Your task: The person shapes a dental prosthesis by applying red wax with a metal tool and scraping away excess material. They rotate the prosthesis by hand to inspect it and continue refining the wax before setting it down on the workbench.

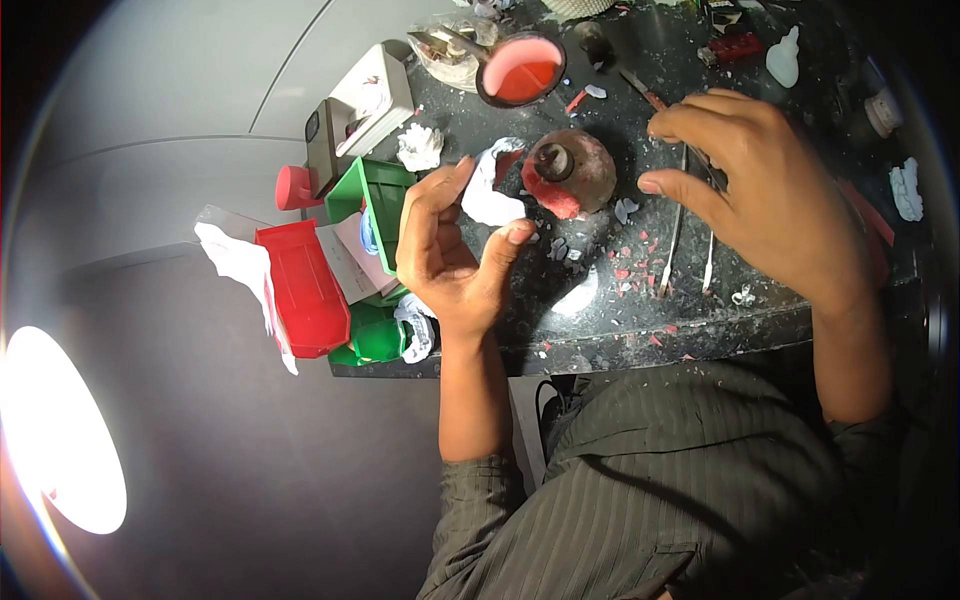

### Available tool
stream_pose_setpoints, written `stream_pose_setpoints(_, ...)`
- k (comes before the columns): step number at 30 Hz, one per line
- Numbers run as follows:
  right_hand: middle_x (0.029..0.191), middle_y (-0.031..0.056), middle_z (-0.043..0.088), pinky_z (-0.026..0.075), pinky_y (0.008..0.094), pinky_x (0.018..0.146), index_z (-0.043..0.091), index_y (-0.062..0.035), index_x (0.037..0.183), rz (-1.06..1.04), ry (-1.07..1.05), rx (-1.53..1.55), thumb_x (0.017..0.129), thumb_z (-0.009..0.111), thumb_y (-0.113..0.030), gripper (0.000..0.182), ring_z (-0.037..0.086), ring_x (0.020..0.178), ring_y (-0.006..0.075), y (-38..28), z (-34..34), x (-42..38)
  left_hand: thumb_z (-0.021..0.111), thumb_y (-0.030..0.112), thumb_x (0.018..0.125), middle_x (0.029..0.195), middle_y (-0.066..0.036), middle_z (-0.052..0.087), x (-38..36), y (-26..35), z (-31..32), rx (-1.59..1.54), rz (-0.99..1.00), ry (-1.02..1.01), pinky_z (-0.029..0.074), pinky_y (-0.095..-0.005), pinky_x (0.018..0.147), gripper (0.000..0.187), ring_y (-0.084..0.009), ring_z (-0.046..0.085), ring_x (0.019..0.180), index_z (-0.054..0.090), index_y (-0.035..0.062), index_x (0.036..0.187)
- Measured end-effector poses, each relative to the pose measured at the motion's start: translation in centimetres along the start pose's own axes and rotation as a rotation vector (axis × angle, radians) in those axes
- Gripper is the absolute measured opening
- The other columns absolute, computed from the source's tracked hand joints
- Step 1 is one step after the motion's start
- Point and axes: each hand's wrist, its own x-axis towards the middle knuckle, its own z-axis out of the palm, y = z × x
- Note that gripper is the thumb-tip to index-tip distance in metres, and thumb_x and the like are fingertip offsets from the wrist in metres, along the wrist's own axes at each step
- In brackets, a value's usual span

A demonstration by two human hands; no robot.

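My left hand pinches a white plaster dental cast with some red wax on its inner side, between thumb and fingertips. Right beside the cast stands a round spirit burner with a dark wick holder and red wax smeared over its side. My right hand is raised over the table on the right, its fingers curled around the handle of a wax knife and its thumb held apart. The knife's dark, blurred tip points away to the upper left. Two slim metal carving tools lie below this hand.
A pan of red wax stands behind the burner. Green bins and a red bin sit at the left edge. Red and white scraps litter the table's front. A red lighter lies at the back right.
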Motion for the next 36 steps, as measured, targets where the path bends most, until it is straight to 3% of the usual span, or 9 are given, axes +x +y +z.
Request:
stream_pose_setpoints(14, 0.096, 0.0183, 0.066, 0.050, 0.0373, 0.077, 0.065, 0.0055, 0.101, -0.002, -0.006, 0.009, 0.081, 0.074, -0.020, 0.034, 0.064, 0.086, 0.0324, 0.1, 0.0, 0.0, 0.091, 0.013, 0.061, 0.106, -0.016, 0.059, 0.3, -0.4, -0.2, 0.143, 0.279, -0.041, 0.050, -0.0319, 0.086, 0.064, -0.0219, 0.060, 0.096, 0.061, -0.0109, 0.111)
stream_pose_setpoints(16, 0.097, 0.0179, 0.066, 0.050, 0.0371, 0.076, 0.065, 0.0053, 0.101, -0.003, -0.013, 0.013, 0.081, 0.075, -0.020, 0.034, 0.064, 0.084, 0.0318, 0.1, -0.1, 0.1, 0.086, 0.009, 0.068, 0.109, -0.017, 0.058, -0.1, -0.1, -0.8, 0.025, 0.080, 0.024, 0.051, -0.0318, 0.084, 0.055, -0.0231, 0.061, 0.098, 0.060, -0.0111, 0.111)
stream_pose_setpoints(17, 0.097, 0.0175, 0.066, 0.050, 0.0368, 0.074, 0.065, 0.0051, 0.102, -0.003, -0.021, 0.016, 0.081, 0.075, -0.019, 0.033, 0.064, 0.083, 0.0312, 0.2, -0.2, 0.1, 0.076, 0.015, 0.082, 0.100, -0.017, 0.062, 0.1, -0.2, -0.4, -0.114, 0.085, 0.092, 0.052, -0.0310, 0.076, 0.039, -0.0224, 0.064, 0.091, 0.060, -0.0111, 0.107)
stream_pose_setpoints(19, 0.097, 0.0169, 0.066, 0.050, 0.0365, 0.072, 0.065, 0.0047, 0.102, 0.016, -0.047, 0.011, 0.081, 0.075, -0.019, 0.033, 0.063, 0.082, 0.0308, 0.0, -0.5, 0.3, 0.055, 0.040, 0.097, 0.095, -0.019, 0.065, 0.9, 0.1, -1.3, -0.018, -0.017, 0.071, 0.048, -0.0286, 0.059, 0.051, -0.0282, 0.069, 0.080, 0.061, -0.0101, 0.102)
stream_pose_setpoints(20, 0.097, 0.0164, 0.066, 0.050, 0.0363, 0.071, 0.065, 0.0043, 0.102, 0.035, -0.073, 0.006, 0.080, 0.075, -0.019, 0.033, 0.063, 0.081, 0.0305, -0.1, -0.5, 0.4, 0.053, 0.037, 0.098, 0.070, -0.013, 0.063, 1.0, 0.3, -0.8, -0.080, -0.093, 0.209, 0.046, -0.0262, 0.055, 0.045, -0.0195, 0.066, 0.068, 0.057, -0.0039, 0.081)
stream_pose_setpoints(28, 0.096, 0.0158, 0.066, 0.048, 0.0392, 0.077, 0.063, 0.0025, 0.100, 0.091, -0.123, -0.072, 0.082, 0.073, -0.020, 0.031, 0.062, 0.088, 0.0337, 0.4, -0.3, 1.2, 0.050, 0.036, 0.100, 0.066, -0.005, 0.054, 0.7, 0.4, -2.3, -0.465, -0.387, 0.389, 0.041, -0.0312, 0.043, 0.035, -0.0198, 0.061, 0.059, 0.051, 0.0059, 0.081)
stream_pose_setpoints(31, 0.094, 0.0168, 0.064, 0.047, 0.0433, 0.084, 0.063, 0.0022, 0.097, 0.151, -0.077, -0.147, 0.083, 0.072, -0.021, 0.029, 0.061, 0.095, 0.0365, 0.3, 0.3, 1.4, 0.049, 0.038, 0.099, 0.072, -0.007, 0.058, 0.7, 0.8, -2.4, -0.577, -0.422, 0.309, 0.042, -0.0323, 0.044, 0.035, -0.0219, 0.062, 0.061, 0.054, 0.0066, 0.084)
stream_pose_setpoints(33, 0.094, 0.0172, 0.064, 0.047, 0.0436, 0.085, 0.063, 0.0024, 0.098, 0.157, -0.046, -0.207, 0.083, 0.072, -0.020, 0.028, 0.061, 0.096, 0.0366, 0.4, 0.6, 1.5, 0.040, 0.048, 0.098, 0.083, -0.025, 0.067, 0.6, 0.6, -2.8, -0.627, -0.484, 0.268, 0.041, -0.0329, 0.047, 0.051, -0.0282, 0.059, 0.059, 0.062, 0.0045, 0.085)
stream_pose_setpoints(36, 0.096, 0.0175, 0.065, 0.047, 0.0441, 0.085, 0.063, 0.0024, 0.098, 0.173, -0.059, -0.264, 0.083, 0.072, -0.018, 0.027, 0.061, 0.098, 0.0366, 0.9, 1.0, 1.6, 0.037, 0.049, 0.099, 0.084, -0.026, 0.067, 0.5, 1.0, -2.9, -0.657, -0.498, 0.203, 0.040, -0.0329, 0.046, 0.054, -0.0290, 0.055, 0.055, 0.063, 0.0036, 0.086)
